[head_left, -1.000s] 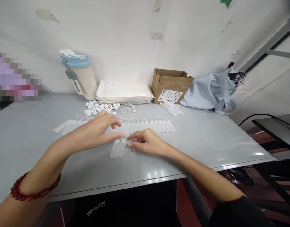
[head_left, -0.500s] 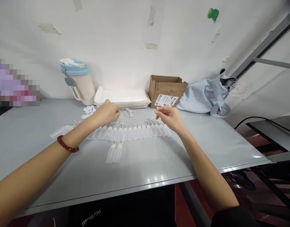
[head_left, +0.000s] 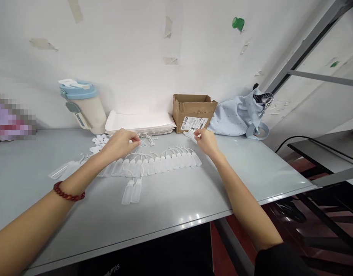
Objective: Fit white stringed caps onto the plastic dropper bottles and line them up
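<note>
Grey table [head_left: 251, 168] is carrying everything. Blue cloth bag [head_left: 236, 117], stack of white sheets [head_left: 138, 122], cardboard box [head_left: 193, 111] and tumbler [head_left: 84, 107] are sitting along the wall. Row of small bottles [head_left: 153, 165] is lying mid-table, with a pair of bottles [head_left: 132, 191] lying nearer the front edge. Left hand [head_left: 120, 142] is hovering beside the white caps [head_left: 100, 138], fingertips pinching together; cannot tell if it is gripping anything. Right hand [head_left: 206, 141] is pinching a loose bottle [head_left: 189, 134] just in front of the box.
</note>
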`<state>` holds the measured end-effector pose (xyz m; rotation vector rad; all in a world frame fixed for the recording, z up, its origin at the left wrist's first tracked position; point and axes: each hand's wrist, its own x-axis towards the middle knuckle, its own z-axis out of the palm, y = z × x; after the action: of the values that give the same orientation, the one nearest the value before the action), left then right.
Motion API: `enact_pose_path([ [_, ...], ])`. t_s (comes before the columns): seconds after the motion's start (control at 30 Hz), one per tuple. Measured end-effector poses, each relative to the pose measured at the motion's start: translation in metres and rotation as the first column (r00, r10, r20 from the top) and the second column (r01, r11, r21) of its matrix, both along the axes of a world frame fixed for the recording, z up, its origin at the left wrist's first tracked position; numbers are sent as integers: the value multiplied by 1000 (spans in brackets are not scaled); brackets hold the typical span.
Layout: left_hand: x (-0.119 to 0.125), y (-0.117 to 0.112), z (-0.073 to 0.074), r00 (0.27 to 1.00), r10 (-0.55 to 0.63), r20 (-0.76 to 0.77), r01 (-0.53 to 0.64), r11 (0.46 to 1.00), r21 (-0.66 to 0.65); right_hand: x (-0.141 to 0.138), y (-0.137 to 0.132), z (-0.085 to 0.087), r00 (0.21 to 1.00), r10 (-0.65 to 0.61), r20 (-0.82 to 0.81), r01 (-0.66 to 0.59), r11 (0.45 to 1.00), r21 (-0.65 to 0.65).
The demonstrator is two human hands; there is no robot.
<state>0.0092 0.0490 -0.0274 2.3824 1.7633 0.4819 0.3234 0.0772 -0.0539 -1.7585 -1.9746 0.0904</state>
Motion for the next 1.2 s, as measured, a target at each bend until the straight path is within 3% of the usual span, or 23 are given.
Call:
enact_pose_path([
  [0.2, -14, -25, -5, 958, 27, 285, -66, 989, 129, -4, -2, -5, 991, -1, 135, 9, 998, -58],
  [0.57, -20, -29, -20, 928, 36, 371, -115, 974, 194, -6, 4, -12, 973, -28, 229, 54, 993, -108],
  [0.8, -15, -34, -15, 901, 65, 428, -161, 968, 193, -5, 2, -3, 990, -18, 139, 21, 1000, -22],
  [0.9, -10, -38, -12, 889, 41, 456, -148, 968, 202, -12, -7, 6, 990, 31, -139, -14, 992, 124],
  [0.97, -5, -41, -10, 873, 39, 485, -139, 975, 173, -21, -17, 11, 900, 94, -426, -10, 980, 196],
  [1.03, 1, -45, -8, 858, 40, 512, -121, 985, 126, -34, -29, 16, 721, 168, -672, -70, 983, 170],
  [1.13, 10, -52, -5, 839, 28, 544, -70, 996, 56, -54, -50, 18, 400, 207, -893, -366, 929, 51],
  [1.2, 15, -57, -3, 819, 12, 573, -32, 999, 25, -66, -61, 18, 287, 177, -941, -497, 868, 12],
])
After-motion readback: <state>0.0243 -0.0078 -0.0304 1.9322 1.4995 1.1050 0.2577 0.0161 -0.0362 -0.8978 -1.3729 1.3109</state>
